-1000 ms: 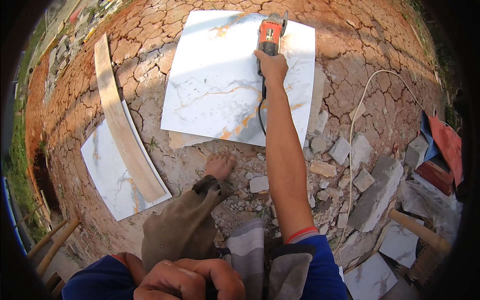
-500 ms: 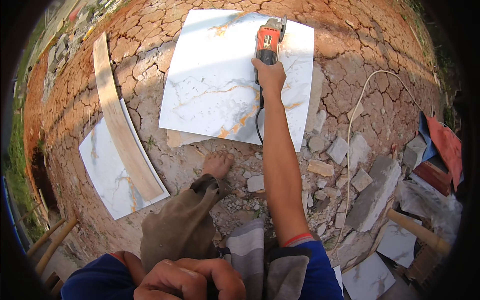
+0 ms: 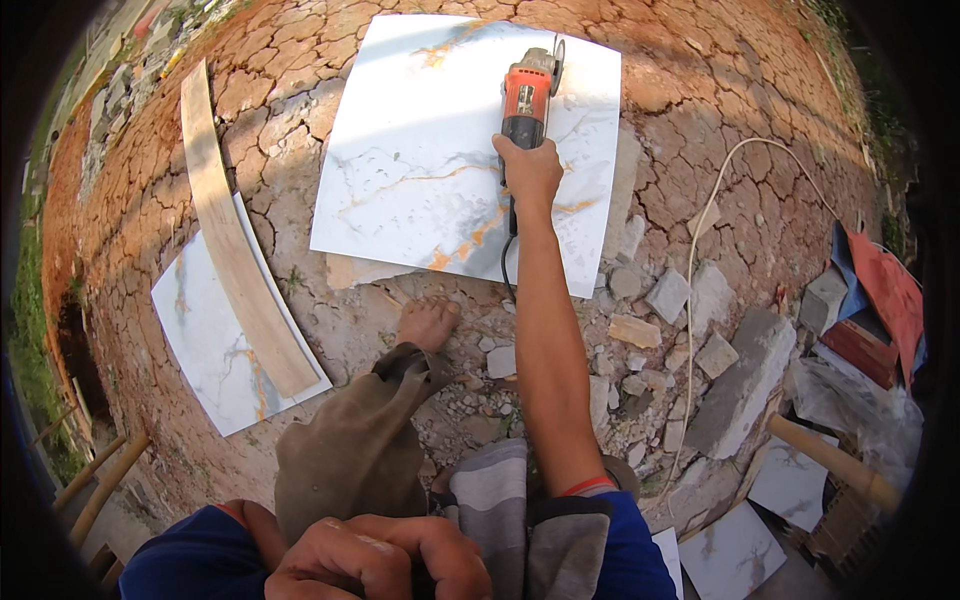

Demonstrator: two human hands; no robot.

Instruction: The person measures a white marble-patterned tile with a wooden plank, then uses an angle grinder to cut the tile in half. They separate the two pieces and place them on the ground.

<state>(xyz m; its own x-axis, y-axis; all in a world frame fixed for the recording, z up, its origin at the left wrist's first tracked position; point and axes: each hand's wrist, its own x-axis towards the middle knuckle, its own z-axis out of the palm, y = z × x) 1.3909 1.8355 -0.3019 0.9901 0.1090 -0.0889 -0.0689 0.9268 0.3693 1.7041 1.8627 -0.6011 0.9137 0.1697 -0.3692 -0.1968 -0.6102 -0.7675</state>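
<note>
**Right hand (image 3: pixel 532 172) gripping a grinder (image 3: pixel 526 95) over a marbled tile (image 3: pixel 410 120)**

The fingers of the right hand are wrapping around the black rear of the red-and-black grinder, which is lying over the right part of the large white tile, its disc pointing toward the far edge. Whether the disc is touching the surface, I cannot tell. A black cord (image 3: pixel 506 265) is trailing from the handle past the near edge. The left hand (image 3: pixel 380 560) is resting close to the body with its fingers curling; whether they are holding anything, I cannot tell.

A bare foot (image 3: pixel 430 322) is standing just beyond the tile's near edge, on the person's side. To the left, a wooden plank (image 3: pixel 235 240) is lying across a smaller tile piece (image 3: pixel 205 345). To the right, a pale cable (image 3: pixel 691 290) is looping over cracked earth (image 3: pixel 690 130) and broken stones (image 3: pixel 668 296).
</note>
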